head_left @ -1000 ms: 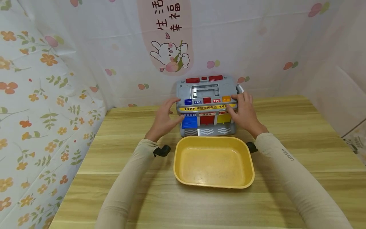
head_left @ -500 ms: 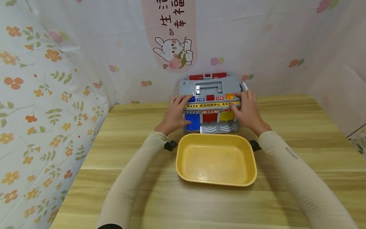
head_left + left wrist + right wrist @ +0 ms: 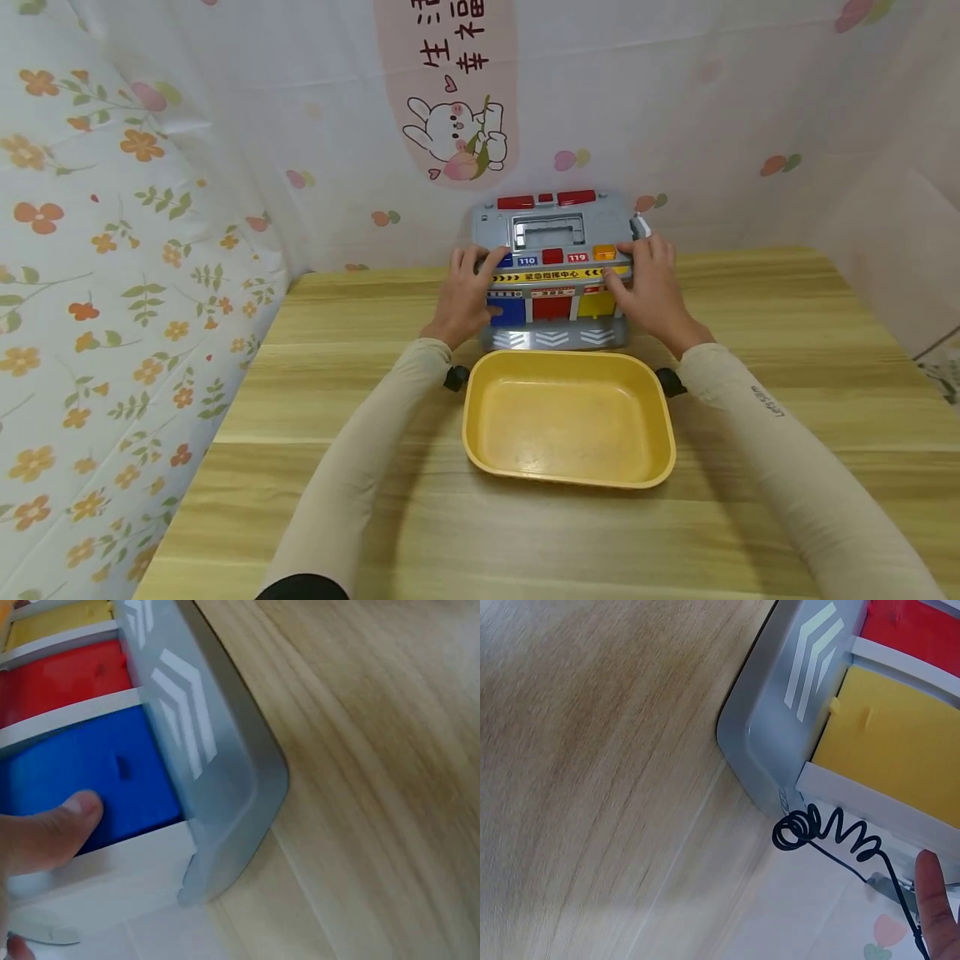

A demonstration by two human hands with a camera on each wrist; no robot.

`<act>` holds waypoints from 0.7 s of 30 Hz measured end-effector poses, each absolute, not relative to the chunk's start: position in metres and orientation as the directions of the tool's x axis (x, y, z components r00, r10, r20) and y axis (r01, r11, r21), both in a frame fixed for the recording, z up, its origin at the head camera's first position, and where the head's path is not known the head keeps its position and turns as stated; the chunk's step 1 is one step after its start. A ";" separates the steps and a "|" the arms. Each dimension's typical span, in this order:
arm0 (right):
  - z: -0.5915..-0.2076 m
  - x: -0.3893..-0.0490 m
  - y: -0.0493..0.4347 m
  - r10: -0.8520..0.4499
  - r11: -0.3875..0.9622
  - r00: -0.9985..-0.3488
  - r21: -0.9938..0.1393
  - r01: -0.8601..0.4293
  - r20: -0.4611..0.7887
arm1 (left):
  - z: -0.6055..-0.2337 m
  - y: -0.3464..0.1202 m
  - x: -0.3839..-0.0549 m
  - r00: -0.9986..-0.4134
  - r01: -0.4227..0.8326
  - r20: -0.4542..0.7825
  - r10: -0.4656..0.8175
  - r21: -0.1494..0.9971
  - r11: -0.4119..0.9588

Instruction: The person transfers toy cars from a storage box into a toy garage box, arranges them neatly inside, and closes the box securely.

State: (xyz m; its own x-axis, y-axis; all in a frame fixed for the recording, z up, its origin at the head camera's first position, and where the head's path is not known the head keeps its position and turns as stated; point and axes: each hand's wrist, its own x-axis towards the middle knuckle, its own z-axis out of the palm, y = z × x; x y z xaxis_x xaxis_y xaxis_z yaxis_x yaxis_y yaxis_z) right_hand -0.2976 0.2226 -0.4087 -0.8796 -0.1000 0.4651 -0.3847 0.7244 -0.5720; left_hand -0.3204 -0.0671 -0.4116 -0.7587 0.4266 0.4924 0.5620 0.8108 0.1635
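Observation:
A grey toy garage point(image 3: 552, 337) stands at the back of the table, with blue point(image 3: 82, 769), red point(image 3: 551, 307) and yellow point(image 3: 596, 304) doors in its front. My left hand point(image 3: 462, 300) grips its left end, fingers over the top edge by the blue button and thumb on the blue door, which lies flush in its frame. My right hand point(image 3: 652, 287) holds the right end, fingers by the orange button point(image 3: 604, 252) and thumb at the yellow strip. In the right wrist view one finger point(image 3: 934, 900) lies along the side wall beside a black coiled cord point(image 3: 832, 827).
Directly in front of the garage sits a yellow plastic tray point(image 3: 570, 479) with nothing in it, between my forearms. A patterned cloth point(image 3: 315, 150) hangs right behind the garage. The wooden table point(image 3: 360, 325) extends to both sides.
My left hand has moved right onto the garage's left end. The blue door, earlier tilted out over the ramp, is now pushed in flush. The right hand has kept its place.

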 end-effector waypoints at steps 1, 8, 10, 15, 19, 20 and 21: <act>-0.409 -0.297 0.222 -0.104 0.726 -0.880 -0.569 -0.385 0.463 | -0.413 -0.067 -0.320 -0.755 0.559 0.502 0.423 0.153 0.815; -0.410 -0.297 0.221 -0.106 0.732 -0.880 -0.562 -0.384 0.463 | -0.417 -0.065 -0.319 -0.735 0.525 0.542 0.407 0.076 0.848; -0.410 -0.297 0.221 -0.116 0.736 -0.878 -0.553 -0.390 0.464 | -0.417 -0.067 -0.319 -0.746 0.518 0.530 0.404 0.081 0.852; -0.399 -0.288 0.224 -0.224 0.760 -0.906 -0.518 -0.393 0.358 | -0.406 -0.081 -0.309 -0.801 0.542 0.416 0.430 0.200 0.816; -0.379 -0.264 0.236 -0.335 0.800 -0.927 -0.469 -0.374 0.169 | -0.384 -0.096 -0.289 -0.846 0.516 0.312 0.432 0.282 0.809; -0.375 -0.255 0.239 -0.356 0.807 -0.925 -0.455 -0.376 0.132 | -0.378 -0.099 -0.283 -0.855 0.504 0.295 0.427 0.276 0.818; -0.372 -0.246 0.242 -0.373 0.813 -0.923 -0.445 -0.375 0.097 | -0.372 -0.101 -0.276 -0.863 0.491 0.281 0.420 0.265 0.830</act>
